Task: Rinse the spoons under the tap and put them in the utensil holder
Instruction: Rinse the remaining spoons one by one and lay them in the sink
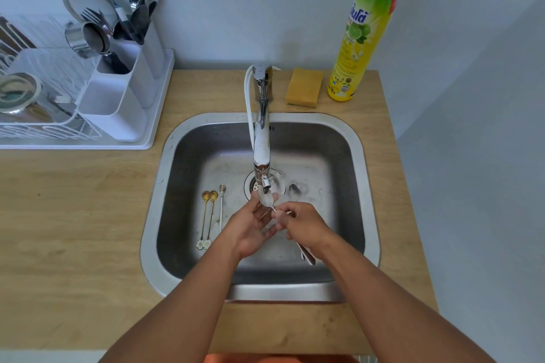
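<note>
The sink point(160, 174) is dull grey steel, paler and brushed along its rim, darker down its walls. Inside it, left of the drain, lie two gold spoons point(208, 215) with white flower ends, and beside them a silver spoon point(221, 206). Over the sink the tap point(262, 132) is bright chrome with a white hose down its left side. Around the sink the counter point(73, 215) is light wood with a faint streaked grain. Behind the sink, to the right, sits a mustard-yellow sponge point(303, 87), then a yellow bottle point(362, 35) fading to green at its cap, with a lime picture. Far left of the sink the utensil holder point(118, 103) is plain white.
</note>
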`<state>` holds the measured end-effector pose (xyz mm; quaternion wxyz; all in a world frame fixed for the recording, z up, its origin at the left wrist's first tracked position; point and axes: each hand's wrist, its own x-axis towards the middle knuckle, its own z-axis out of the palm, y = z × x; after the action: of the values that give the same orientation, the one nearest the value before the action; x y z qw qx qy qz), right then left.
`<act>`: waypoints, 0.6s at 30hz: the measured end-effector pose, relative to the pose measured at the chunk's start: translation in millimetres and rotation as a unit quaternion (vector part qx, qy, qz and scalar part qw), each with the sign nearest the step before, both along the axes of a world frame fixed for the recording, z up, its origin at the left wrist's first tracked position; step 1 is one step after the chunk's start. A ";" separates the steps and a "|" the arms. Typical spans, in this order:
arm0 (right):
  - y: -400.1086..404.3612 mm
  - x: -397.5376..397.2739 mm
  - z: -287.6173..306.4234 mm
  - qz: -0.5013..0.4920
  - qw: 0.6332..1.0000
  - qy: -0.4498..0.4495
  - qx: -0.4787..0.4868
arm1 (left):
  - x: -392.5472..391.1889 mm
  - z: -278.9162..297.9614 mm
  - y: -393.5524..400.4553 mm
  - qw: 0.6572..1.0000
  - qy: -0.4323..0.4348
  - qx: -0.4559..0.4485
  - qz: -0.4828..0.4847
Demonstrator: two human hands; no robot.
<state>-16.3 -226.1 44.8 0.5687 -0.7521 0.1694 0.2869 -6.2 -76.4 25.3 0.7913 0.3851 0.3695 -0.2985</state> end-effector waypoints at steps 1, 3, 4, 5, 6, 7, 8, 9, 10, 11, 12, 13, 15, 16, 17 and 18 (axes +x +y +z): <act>0.5 -0.7 1.6 0.006 1.000 0.009 0.012 | -2.3 -1.2 2.2 1.000 0.004 -0.018 0.000; 2.2 -3.5 4.0 0.019 1.000 0.004 0.014 | -3.8 -0.8 3.7 0.999 0.008 -0.032 -0.001; 2.8 -4.8 4.7 0.020 1.000 -0.006 0.015 | -2.6 0.7 3.5 1.000 0.009 -0.028 -0.005; 3.3 -6.1 5.1 0.017 1.000 -0.016 0.018 | -0.7 2.4 2.9 1.000 0.007 -0.016 -0.010; 3.1 -6.8 5.5 0.013 0.999 -0.024 0.019 | 1.6 4.0 2.5 1.000 0.002 0.003 -0.019; 2.3 -6.6 5.8 0.011 0.999 -0.030 0.018 | 4.5 5.2 2.3 0.999 -0.005 0.027 -0.031; 1.1 -6.6 5.8 0.010 0.999 -0.034 0.014 | 6.9 5.9 2.1 0.998 -0.013 0.051 -0.043; 0.2 -6.3 5.3 0.010 0.999 -0.038 0.006 | 9.0 6.3 2.0 0.996 -0.022 0.075 -0.054; -1.0 -5.9 4.7 0.010 0.999 -0.044 -0.008 | 10.4 7.2 1.5 0.993 -0.030 0.095 -0.063; -1.8 -5.6 3.8 0.010 0.998 -0.051 -0.024 | 11.2 7.2 0.7 0.991 -0.037 0.112 -0.068; -2.6 -5.5 3.3 0.010 0.998 -0.058 -0.039 | 11.2 7.3 -0.1 0.988 -0.045 0.126 -0.074; -2.6 -5.5 2.8 0.009 0.997 -0.064 -0.049 | 10.3 6.5 -0.8 0.986 -0.052 0.137 -0.079; -2.8 -6.2 2.4 0.012 0.995 -0.071 -0.066 | 6.4 6.3 -1.3 0.984 -0.063 0.141 -0.087; -2.9 -6.8 2.5 0.018 0.994 -0.073 -0.077 | 4.5 6.8 -1.6 0.984 -0.067 0.138 -0.089; -3.0 -7.6 2.7 0.024 0.993 -0.075 -0.085 | 3.4 6.7 -1.7 0.984 -0.070 0.135 -0.090; -3.0 -8.7 3.2 0.030 0.993 -0.076 -0.089 | 3.4 6.9 -1.8 0.985 -0.071 0.133 -0.089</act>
<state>-25.0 -229.0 48.0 0.5014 -0.8244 0.1275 0.2294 -2.8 -78.2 32.2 0.7275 0.5383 0.3130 -0.2882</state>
